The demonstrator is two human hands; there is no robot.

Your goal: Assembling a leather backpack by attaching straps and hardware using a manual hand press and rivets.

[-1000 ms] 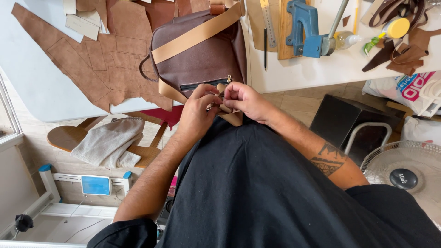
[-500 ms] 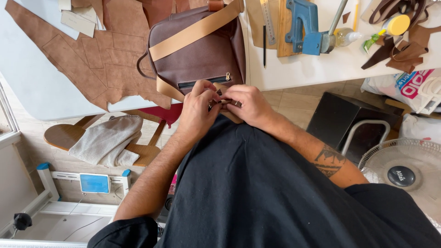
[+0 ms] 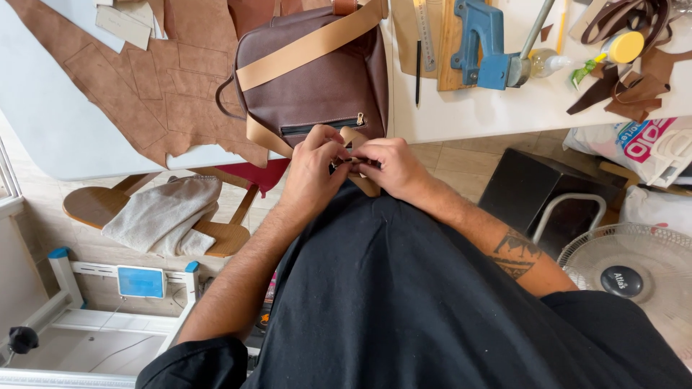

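tan strap (image 3: 360, 160) pinched in closed fingers of left hand (image 3: 311, 173) and right hand (image 3: 389, 166); brown bag (image 3: 317, 86) just beyond

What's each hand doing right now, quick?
Left hand: closed, fingers pinching the tan strap of the brown bag.
Right hand: closed on the same strap.

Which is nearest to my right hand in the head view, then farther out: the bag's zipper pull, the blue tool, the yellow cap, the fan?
From the right hand:
1. Zipper pull, on the brown bag, just above the hand.
2. Blue tool, on the white table, up and right.
3. Yellow cap and fan: too close to call, both far right.
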